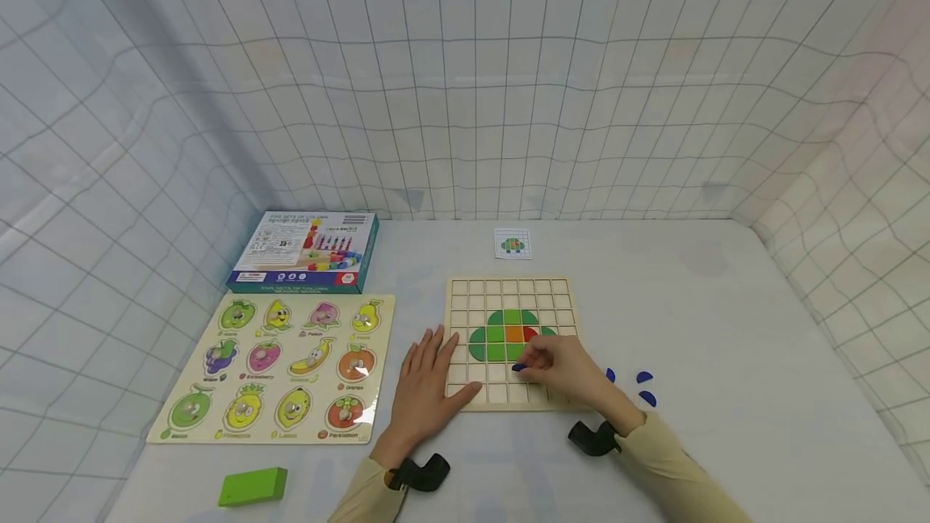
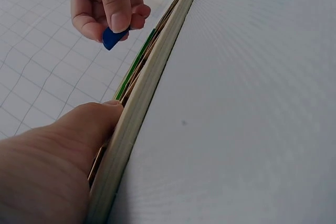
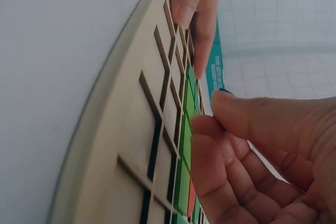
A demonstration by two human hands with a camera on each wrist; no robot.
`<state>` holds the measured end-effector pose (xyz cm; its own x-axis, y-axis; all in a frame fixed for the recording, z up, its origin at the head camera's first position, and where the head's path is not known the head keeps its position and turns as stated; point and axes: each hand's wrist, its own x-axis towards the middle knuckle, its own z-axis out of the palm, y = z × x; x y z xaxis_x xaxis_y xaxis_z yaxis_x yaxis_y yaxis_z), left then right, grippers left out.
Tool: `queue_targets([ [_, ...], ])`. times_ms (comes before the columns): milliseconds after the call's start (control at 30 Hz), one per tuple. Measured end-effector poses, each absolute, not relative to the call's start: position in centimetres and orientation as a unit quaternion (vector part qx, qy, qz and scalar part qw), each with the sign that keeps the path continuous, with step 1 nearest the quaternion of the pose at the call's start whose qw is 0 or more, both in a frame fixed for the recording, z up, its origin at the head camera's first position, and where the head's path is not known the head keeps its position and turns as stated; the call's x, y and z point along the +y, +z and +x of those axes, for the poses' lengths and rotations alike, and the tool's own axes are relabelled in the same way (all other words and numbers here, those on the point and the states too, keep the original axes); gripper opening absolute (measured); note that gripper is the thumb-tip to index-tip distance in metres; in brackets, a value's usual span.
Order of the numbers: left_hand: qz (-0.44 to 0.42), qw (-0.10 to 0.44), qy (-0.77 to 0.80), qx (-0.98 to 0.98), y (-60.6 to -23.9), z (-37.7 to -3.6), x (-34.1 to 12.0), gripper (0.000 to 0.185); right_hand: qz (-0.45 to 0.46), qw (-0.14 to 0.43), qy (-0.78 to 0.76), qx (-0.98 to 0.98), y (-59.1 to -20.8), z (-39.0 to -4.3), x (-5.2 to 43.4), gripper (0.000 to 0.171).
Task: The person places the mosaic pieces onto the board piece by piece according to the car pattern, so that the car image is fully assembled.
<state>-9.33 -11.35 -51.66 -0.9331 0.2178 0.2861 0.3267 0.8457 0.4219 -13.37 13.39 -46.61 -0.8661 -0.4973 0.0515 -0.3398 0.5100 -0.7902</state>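
Note:
A wooden grid board (image 1: pixel 508 293) lies on the white table, with green, orange and red tiles (image 1: pixel 501 335) set in its middle rows. My right hand (image 1: pixel 559 368) pinches a small blue piece (image 1: pixel 519 367) between thumb and fingers just above the board's lower rows; the same blue piece (image 2: pixel 112 38) shows in the left wrist view. My left hand (image 1: pixel 429 386) lies flat with straight fingers on the board's left edge (image 2: pixel 142 103), its fingertips (image 3: pixel 189 3) resting on the grid cells. Other blue pieces (image 1: pixel 643 388) lie on the table to the right of the board.
A small pattern card (image 1: pixel 512 244) lies behind the board. A fruit peg puzzle (image 1: pixel 279 366) and a toy box (image 1: pixel 305 251) sit to the left. A green block (image 1: pixel 253 486) rests near the front edge. Netted walls surround the table.

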Motion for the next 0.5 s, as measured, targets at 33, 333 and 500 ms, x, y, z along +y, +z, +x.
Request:
queue_targets([
  [33, -0.142, 0.112, -0.240, -0.954, -51.6, -9.3, -11.4, 0.079, -0.243, 0.092, -0.431, 0.864, -46.6, -13.4, 13.1, 0.009],
  [333, -0.143, 0.109, -0.241, -0.954, -51.6, -9.3, -11.4, 0.079, -0.251, 0.101, -0.419, 0.867, -47.0, -13.5, 11.4, 0.007],
  [500, -0.141, 0.105, -0.239, -0.955, -51.6, -9.3, -11.5, 0.079, -0.256, 0.093, -0.401, 0.875, -47.0, -13.6, 10.9, 0.007],
])
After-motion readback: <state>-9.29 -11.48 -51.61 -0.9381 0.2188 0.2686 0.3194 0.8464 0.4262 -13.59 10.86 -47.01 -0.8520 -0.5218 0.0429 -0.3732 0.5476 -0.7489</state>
